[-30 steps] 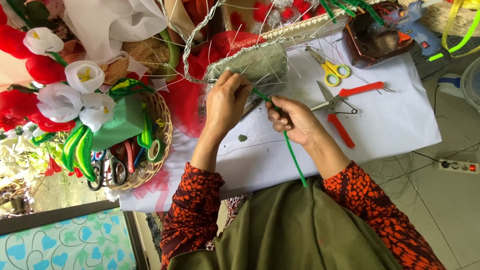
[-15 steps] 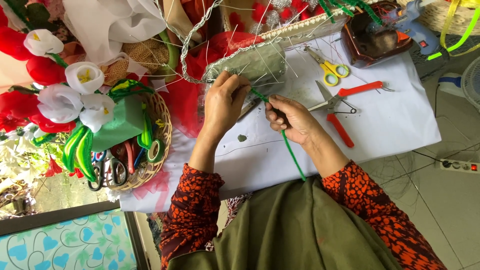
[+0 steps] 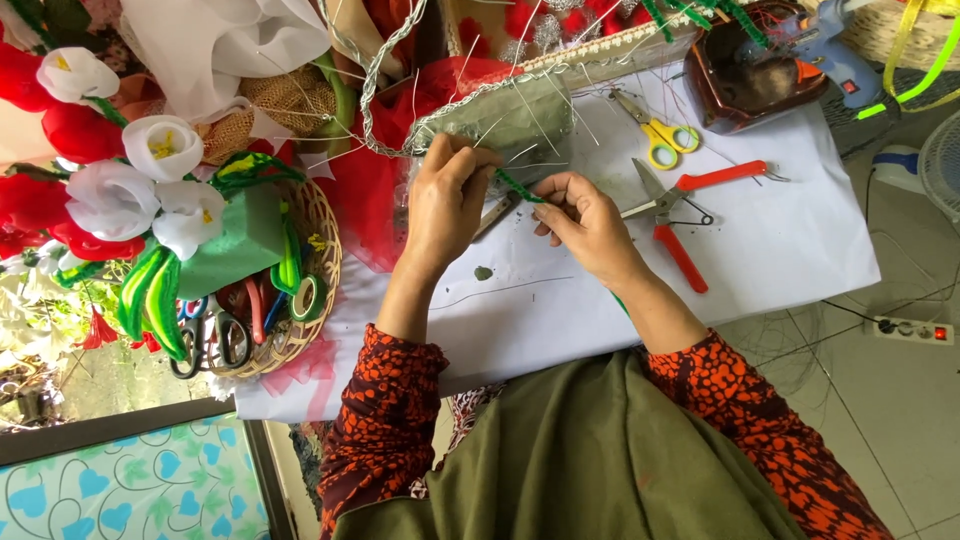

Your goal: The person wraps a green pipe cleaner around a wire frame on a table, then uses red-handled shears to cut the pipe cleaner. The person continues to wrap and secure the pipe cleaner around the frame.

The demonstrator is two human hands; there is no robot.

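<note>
- Two bare hands meet over a sheet of white paper [image 3: 780, 250], both pinching one green chenille stem [image 3: 520, 187].
- The left hand [image 3: 445, 205] has its fingertips pressed together on the stem's upper end, beside a grey-green foam block [image 3: 510, 120] stuck with thin wires.
- The right hand [image 3: 585, 225] is curled, thumb and forefinger closed on the stem just below.
- The stem's visible stretch runs diagonally, its upper end pointing up and away toward the foam block, its lower end toward the person.
- Most of the stem's length is hidden: it passes under the right palm, and only a green sliver shows beside the right wrist.
- A dark metal tool [image 3: 497, 215] lies partly covered between the hands; its kind cannot be told.
- Red-handled pliers [image 3: 680, 215] and yellow-handled scissors [image 3: 655, 135] lie on the paper to the right, apart from the hands.
- A wicker basket [image 3: 325, 270] with scissors and tape stands to the left.
- A glue gun [image 3: 825, 45] is cut off by the top edge.
</note>
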